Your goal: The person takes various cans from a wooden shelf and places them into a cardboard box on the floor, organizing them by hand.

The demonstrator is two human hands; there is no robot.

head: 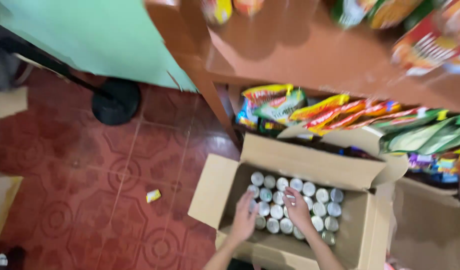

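Cardboard box (270,155) sits near the shelf (310,60), full of cans (320,195). Left hand (245,220) and right hand (296,209) curl over cans; grip unclear. A slipping can could dent.

Red patterned tile floor (90,165) carries open cardboard box (310,165) of cans. Small yellow packet (153,195) and black round stand base (116,102) lie on it.
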